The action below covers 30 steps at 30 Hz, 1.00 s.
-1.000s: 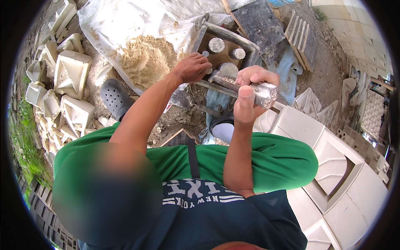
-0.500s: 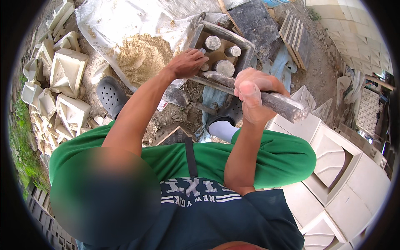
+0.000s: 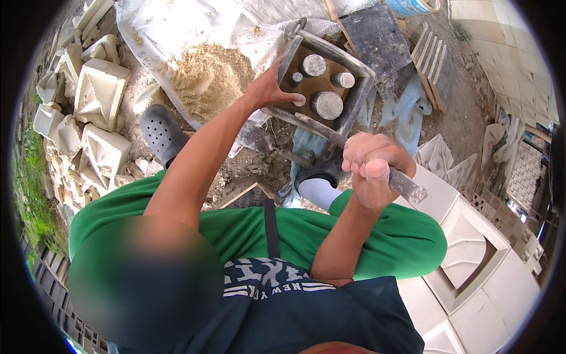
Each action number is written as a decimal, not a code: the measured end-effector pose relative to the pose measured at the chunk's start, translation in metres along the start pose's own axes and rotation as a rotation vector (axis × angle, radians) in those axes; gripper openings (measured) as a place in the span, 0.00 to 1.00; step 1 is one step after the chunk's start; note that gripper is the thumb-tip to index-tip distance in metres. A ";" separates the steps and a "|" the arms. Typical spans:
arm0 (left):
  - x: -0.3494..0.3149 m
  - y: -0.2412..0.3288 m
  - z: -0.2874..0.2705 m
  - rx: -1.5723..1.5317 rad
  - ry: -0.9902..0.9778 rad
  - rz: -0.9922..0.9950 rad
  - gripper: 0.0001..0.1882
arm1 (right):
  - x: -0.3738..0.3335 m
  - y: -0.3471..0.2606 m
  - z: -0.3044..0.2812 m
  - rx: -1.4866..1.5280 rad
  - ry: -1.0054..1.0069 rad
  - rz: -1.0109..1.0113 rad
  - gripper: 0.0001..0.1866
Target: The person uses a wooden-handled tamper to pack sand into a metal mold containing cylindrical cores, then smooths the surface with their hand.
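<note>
A grey box-shaped mould [image 3: 361, 88] stands ahead of me, with brown material inside and several round, pale-topped cylinders [image 3: 327, 105] upright in it. My left hand [image 3: 270, 87] grips the mould's left wall near its close corner. Its thumb reaches inward beside a small cylinder, while the other fingers are partly hidden along the wall. In my right hand [image 3: 377, 168] is a rough grey bar [image 3: 408, 187], held in a closed fist. The bar slants from my fist toward the mould's near edge; its far end lies along that edge, and I cannot tell whether it touches.
A heap of sandy powder [image 3: 209, 79] lies on a white sheet [image 3: 177, 23] left of the mould. Pale cast blocks [image 3: 100, 94] are piled at the far left. Dark boards [image 3: 374, 44] and a slatted wooden panel [image 3: 433, 68] lie to the right. White panels [image 3: 471, 242] flank my right knee.
My left hand has shifted from above the small cylinders to the mould's left wall, its thumb now spread. My right hand has moved nearer and to the right with the bar.
</note>
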State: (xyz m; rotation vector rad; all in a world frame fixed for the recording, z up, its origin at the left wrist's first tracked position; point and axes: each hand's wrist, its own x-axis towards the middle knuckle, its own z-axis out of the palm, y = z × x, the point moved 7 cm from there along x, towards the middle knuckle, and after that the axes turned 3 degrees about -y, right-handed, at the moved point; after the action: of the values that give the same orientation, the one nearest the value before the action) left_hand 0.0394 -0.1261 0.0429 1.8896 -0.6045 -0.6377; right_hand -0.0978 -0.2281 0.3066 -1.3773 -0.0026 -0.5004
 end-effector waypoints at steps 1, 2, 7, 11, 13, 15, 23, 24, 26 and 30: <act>0.003 -0.005 0.002 -0.034 -0.035 -0.029 0.69 | -0.001 -0.002 0.003 -0.001 -0.036 -0.015 0.12; 0.005 -0.010 0.003 -0.067 -0.069 -0.058 0.70 | -0.001 -0.002 0.005 -0.002 -0.072 -0.031 0.10; 0.006 -0.009 0.003 0.021 -0.079 -0.141 0.76 | -0.008 0.027 -0.002 -0.021 0.045 0.023 0.09; 0.006 -0.005 0.001 0.135 -0.086 -0.161 0.78 | -0.002 0.019 0.001 0.036 0.058 -0.046 0.08; 0.006 -0.008 0.001 0.178 -0.103 -0.181 0.78 | 0.002 0.030 0.002 0.026 0.063 -0.007 0.09; 0.008 -0.010 0.001 0.189 -0.071 -0.121 0.78 | 0.005 0.036 0.004 0.013 0.072 0.026 0.09; 0.009 0.001 0.002 0.226 -0.107 -0.119 0.76 | 0.012 0.035 0.011 0.019 0.033 0.024 0.07; 0.009 -0.002 0.000 0.242 -0.127 -0.152 0.75 | 0.013 0.040 0.014 0.006 0.028 0.026 0.07; 0.008 -0.008 0.000 0.233 -0.062 -0.072 0.75 | 0.008 0.037 0.017 0.043 0.036 0.048 0.06; 0.013 0.001 0.000 0.207 -0.096 -0.090 0.75 | 0.008 0.025 0.023 0.016 -0.019 0.006 0.07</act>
State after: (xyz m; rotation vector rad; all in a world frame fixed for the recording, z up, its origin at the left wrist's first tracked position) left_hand 0.0489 -0.1348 0.0418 2.0979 -0.6716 -0.7514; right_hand -0.0754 -0.2069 0.2900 -1.3663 -0.0174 -0.4817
